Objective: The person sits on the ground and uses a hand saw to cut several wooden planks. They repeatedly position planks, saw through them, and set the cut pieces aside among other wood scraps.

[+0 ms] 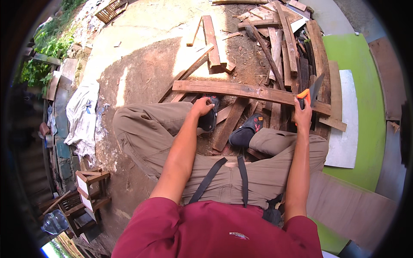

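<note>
A long reddish-brown wooden beam [249, 90] lies crosswise in front of me over several other timbers. My right hand [303, 112] is wrapped round the orange and black handle of a handsaw [304, 95]. The saw's grey blade rises beyond the hand, at the right part of the beam. Just below the beam's left part, my left hand [202, 106] has its fingers curled in beside my dark shoe [209, 118]; whether anything is between them is hidden. My other shoe [247, 131] rests among the timbers under the beam.
A heap of planks [284, 47] fills the far right. Green board [357, 51] and a white sheet [347, 124] lie to the right. At left are a white cloth [82, 116], a small wooden frame [88, 193] and a clear plastic bottle [54, 222]. Another beam [211, 38] lies ahead.
</note>
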Demonstrator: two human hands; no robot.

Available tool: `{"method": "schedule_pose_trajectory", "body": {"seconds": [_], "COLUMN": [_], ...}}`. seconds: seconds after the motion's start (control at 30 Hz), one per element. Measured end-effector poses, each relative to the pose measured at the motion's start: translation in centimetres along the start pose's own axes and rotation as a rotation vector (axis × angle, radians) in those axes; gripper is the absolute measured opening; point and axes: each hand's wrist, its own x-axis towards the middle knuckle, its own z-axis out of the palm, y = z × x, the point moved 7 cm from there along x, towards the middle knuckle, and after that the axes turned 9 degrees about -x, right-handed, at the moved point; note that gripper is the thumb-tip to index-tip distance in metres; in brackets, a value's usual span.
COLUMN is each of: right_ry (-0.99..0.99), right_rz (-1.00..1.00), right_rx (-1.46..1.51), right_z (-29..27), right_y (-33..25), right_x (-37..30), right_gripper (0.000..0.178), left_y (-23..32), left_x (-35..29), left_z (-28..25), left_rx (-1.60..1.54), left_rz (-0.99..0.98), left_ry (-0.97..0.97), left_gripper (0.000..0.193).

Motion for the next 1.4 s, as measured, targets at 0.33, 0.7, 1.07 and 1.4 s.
{"method": "schedule_pose_trajectory", "body": {"seconds": [0.33, 0.7, 1.07, 1.4], "right_ry": [-0.253, -0.361, -0.347, -0.451], "right_rz": [0.346, -0.71, -0.537, -0.463], "right_rx": [-0.876, -0.445, -0.629, -0.708], "right_z": [4.8, 15.8, 16.9, 17.8], "right_y": [8.7, -13.4, -9.0, -6.1], "right_x": [2.8, -10.3, -6.7, -5.6], "right_gripper": [0.065, 0.049, 0.078, 0.093], "left_y": [4.3, 3.7, -7.7, -12.1], "left_x": [-2.0, -2.3, -2.6, -1.3], "left_z": [-3.6, -1.3, -2.2, -4.1], "left_rx": [-0.164, -0.057, -0.009, -0.023], "left_rz": [0.038, -0.12, -0.576, -0.735], "left_ry": [0.048, -0.017, 0.139, 0.16], "left_gripper": [0.04, 0.051, 0.053, 0.076]}}
